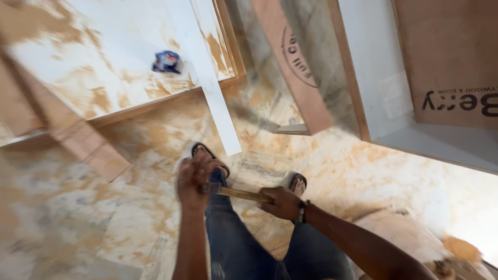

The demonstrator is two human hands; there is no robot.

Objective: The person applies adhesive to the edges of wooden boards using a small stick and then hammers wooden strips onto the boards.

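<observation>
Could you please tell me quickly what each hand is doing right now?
Left hand: closed around the head end of a wooden-handled tool.
Right hand: closed on the tool's wooden handle.

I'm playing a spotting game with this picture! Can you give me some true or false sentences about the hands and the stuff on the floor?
1. Both hands hold one wooden-handled tool. True: the left hand grips the head end and the right hand the handle.
2. The person is barefoot. False: sandals are on the feet.
3. A long white strip lies on the floor ahead of the feet. True.
4. The small blue and white packet is in the right hand. False: it lies far off on the white board.
5. The right wrist is bare. False: it wears a dark band.
</observation>
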